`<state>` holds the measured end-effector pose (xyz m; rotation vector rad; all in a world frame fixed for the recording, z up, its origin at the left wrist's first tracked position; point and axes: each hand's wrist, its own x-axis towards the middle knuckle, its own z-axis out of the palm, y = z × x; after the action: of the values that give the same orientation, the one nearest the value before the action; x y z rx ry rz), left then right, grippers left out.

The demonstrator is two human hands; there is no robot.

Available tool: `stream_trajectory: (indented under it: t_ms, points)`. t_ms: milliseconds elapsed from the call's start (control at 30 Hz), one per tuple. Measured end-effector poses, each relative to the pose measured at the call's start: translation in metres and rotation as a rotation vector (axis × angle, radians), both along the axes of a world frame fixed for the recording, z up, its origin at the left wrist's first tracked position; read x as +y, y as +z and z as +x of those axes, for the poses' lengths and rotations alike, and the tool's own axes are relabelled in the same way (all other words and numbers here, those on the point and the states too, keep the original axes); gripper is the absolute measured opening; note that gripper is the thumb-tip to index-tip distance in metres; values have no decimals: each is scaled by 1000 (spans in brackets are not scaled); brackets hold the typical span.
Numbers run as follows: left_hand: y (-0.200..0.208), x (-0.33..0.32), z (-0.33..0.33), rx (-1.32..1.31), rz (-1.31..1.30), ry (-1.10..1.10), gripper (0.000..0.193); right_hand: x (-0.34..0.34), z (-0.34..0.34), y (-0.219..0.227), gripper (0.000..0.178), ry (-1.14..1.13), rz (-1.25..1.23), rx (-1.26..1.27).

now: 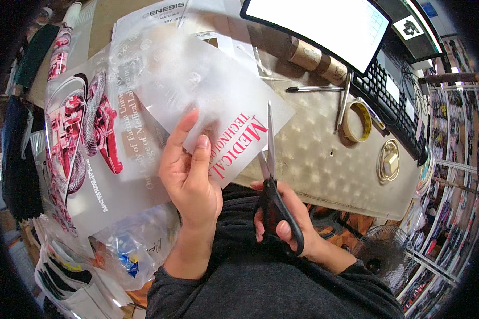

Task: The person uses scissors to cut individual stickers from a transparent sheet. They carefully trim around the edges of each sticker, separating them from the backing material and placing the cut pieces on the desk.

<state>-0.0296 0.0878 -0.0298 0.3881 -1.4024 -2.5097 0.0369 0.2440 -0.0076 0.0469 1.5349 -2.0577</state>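
Note:
A translucent plastic sheet (250, 106) with red lettering is held up in front of me by my left hand (191, 175), whose thumb and index finger show at its lower left part. Some of the left fingers are hidden. Black-handled scissors (272, 198) are in my right hand (298, 226), with its fingers in and around the loops. Their blades point away from me, parted a little, close to the sheet's right edge. I cannot tell whether they touch it. Left of and below this sheet lies a larger clear film (106, 196) printed with red and grey coiled shapes and white lettering.
On the table (314, 159) to the right are a tape roll (357, 121), a pen (314, 89), a white charger with coiled cable (389, 166) and a keyboard (388, 101). A monitor (319, 26) stands at the back. A fan (383, 250) sits low right; plastic bags (135, 244) low left.

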Motion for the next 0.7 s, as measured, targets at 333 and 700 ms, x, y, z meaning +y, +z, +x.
stream_trajectory:
  t_ms: [333, 700]
  points:
    - [40, -27, -32, 367, -87, 208, 59, 4, -25, 12, 81, -66, 14, -19]
    - [19, 21, -11, 139, -344, 215, 68, -8, -28, 2, 72, 82, 102, 169]
